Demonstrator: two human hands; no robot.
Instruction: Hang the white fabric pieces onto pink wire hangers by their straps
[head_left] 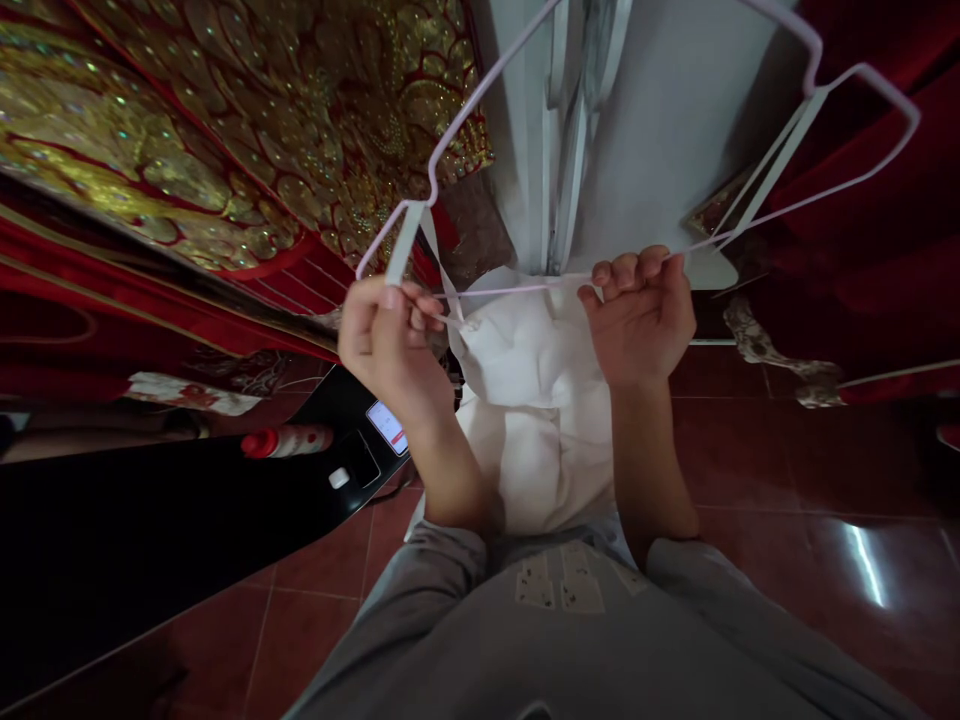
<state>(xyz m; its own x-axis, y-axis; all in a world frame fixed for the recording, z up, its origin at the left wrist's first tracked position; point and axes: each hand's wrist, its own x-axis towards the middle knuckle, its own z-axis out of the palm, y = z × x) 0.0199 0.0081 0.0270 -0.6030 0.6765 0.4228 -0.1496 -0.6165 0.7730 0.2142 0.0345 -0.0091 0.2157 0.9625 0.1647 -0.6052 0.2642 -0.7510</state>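
A pale pink wire clothes hanger [825,60] is held up in front of me. A white garment [536,400] hangs below it by white straps [772,165]. My left hand [386,335] is closed, pinching a white strap near the hanger's left notch. My right hand [641,310] is closed round the hanger's bottom bar. The garment falls between my forearms toward my grey top.
A red and gold embroidered, sequinned garment [225,130] hangs at the upper left. Dark red cloth [885,250] hangs at the right. A black surface [150,510] at the left carries a red-capped bottle [289,440] and a small screen [388,425]. Red floor tiles [787,520] lie below.
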